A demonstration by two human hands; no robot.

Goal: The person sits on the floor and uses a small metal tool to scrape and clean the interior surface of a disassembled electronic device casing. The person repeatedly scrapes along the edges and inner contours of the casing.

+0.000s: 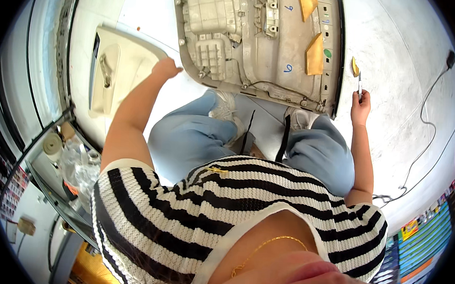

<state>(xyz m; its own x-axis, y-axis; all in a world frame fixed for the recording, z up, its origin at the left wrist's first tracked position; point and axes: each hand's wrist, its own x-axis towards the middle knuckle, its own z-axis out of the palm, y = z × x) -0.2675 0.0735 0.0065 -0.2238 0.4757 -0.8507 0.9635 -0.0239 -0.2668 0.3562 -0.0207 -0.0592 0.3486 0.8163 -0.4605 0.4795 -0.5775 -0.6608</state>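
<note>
Bright; glare whitening floor [393, 114]; strong fisheye bending, black corners.

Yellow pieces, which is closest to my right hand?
The small yellow piece off the beige panel, by the tip of the slim tool in your right hand; the two larger ones lie on that panel.

"How does the big panel [265, 59] look?"
"Beige, ribbed, marked in blue, lying at the frame's upper middle, its top cropped."
"The smaller panel [130, 65]?"
"Beige too, dark-edged, at upper left."
"And the tool [360, 86]?"
"Slim, pale, held pointing upward, at upper right."
</note>
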